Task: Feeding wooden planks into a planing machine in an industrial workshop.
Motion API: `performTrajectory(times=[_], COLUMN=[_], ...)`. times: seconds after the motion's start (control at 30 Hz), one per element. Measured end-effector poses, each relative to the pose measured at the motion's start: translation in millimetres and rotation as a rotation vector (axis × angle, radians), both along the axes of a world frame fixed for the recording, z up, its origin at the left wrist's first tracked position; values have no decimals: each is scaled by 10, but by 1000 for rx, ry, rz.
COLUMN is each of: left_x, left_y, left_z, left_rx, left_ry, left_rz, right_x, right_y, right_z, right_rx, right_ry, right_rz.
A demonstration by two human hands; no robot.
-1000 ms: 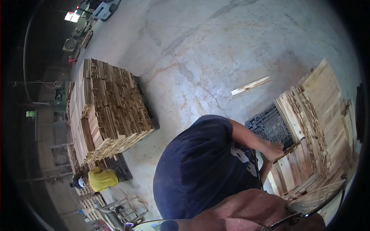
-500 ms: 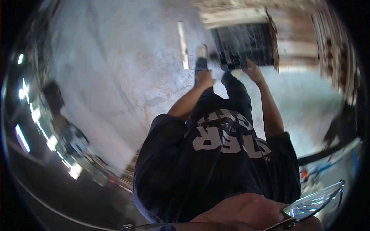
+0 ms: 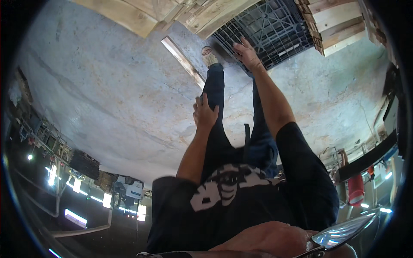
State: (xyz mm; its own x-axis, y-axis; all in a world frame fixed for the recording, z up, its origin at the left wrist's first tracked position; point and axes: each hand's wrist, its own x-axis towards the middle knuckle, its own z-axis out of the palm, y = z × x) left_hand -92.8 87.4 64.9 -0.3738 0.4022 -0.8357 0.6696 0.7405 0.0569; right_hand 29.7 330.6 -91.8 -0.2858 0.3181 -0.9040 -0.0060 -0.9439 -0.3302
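My right hand point(image 3: 246, 55) is open, fingers apart, over the near edge of a black plastic grid pallet point(image 3: 275, 26). My left hand point(image 3: 205, 112) is open at my dark trouser leg point(image 3: 214, 81), fingers apart. Past that leg a narrow wooden plank point(image 3: 176, 55) lies on the concrete floor, left of my foot point(image 3: 209, 56). Stacked pale boards point(image 3: 198, 17) border the pallet at the top, and more boards point(image 3: 335, 23) stand to its right.
Machinery and a white vehicle point(image 3: 128, 188) line the far left side, near dark piles point(image 3: 85, 163). A red cylindrical object point(image 3: 356, 189) and other equipment sit at the far right, beside a dark curved band point(image 3: 365, 157).
The view has swung round from the tall board stack to my legs and the pallet. My right arm reaches farther up over the pallet; my left hand sits lower along my leg.
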Motion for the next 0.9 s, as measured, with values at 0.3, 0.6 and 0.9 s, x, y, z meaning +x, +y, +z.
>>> performTrajectory(times=[0.3, 0.6, 0.9], left_x=[-234, -364, -385], left_y=[165, 36, 63], left_z=[-223, -277, -287], left_rx=[-87, -71, -53], left_ry=[-81, -90, -92], left_rz=[32, 71, 32], right_x=[-595, -1002, -720], right_y=[602, 580, 488], right_z=[-1633, -1559, -1454], right_rx=[269, 92, 496], right_ry=[224, 174, 94], right_rz=[-334, -425, -458])
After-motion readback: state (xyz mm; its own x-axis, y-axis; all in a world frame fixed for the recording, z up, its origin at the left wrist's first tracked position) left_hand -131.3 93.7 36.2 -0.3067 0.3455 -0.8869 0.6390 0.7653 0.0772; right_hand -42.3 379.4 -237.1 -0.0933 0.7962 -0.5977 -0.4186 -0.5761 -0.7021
